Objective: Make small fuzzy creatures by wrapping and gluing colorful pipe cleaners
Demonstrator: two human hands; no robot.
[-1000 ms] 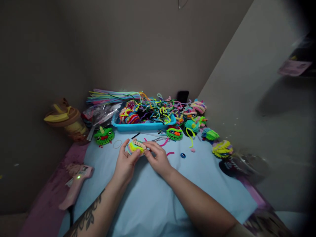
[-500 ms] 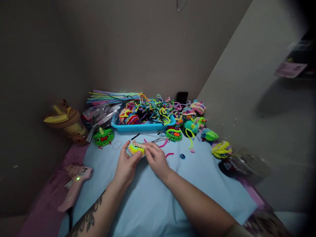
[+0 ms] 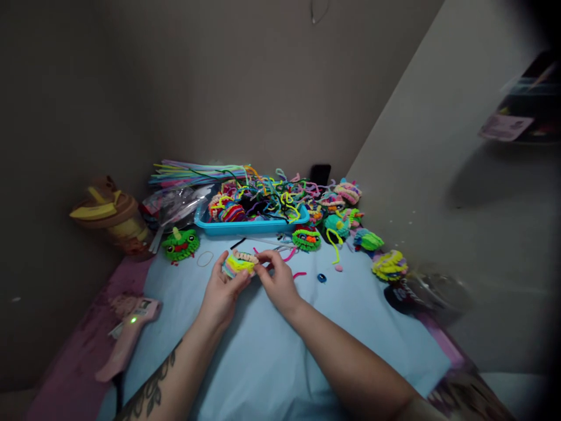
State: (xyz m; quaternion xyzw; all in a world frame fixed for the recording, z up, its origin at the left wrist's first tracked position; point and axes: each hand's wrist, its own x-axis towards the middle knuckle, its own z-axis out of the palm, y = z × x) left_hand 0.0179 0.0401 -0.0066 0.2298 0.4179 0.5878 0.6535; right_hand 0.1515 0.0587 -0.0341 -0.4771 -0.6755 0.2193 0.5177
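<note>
A small fuzzy pipe-cleaner figure (image 3: 239,264), striped yellow, pink and blue with a peach strip along its top, is held between both hands above the light blue table cover (image 3: 263,351). My left hand (image 3: 222,289) cups it from below and the left, fingers curled round it. My right hand (image 3: 277,279) pinches its right end with thumb and fingertips.
A blue tray (image 3: 252,225) heaped with pipe cleaners stands behind. Finished fuzzy figures lie around: a green one (image 3: 179,244) at left, several at right (image 3: 388,266). A pink glue gun (image 3: 127,333) lies at the left edge, a brown cup (image 3: 109,219) beyond it. Walls close in behind and right.
Both hands keep hold of the figure and have shifted slightly left with it. My right fingertips have drawn in to its right end. The view has drifted a little.
</note>
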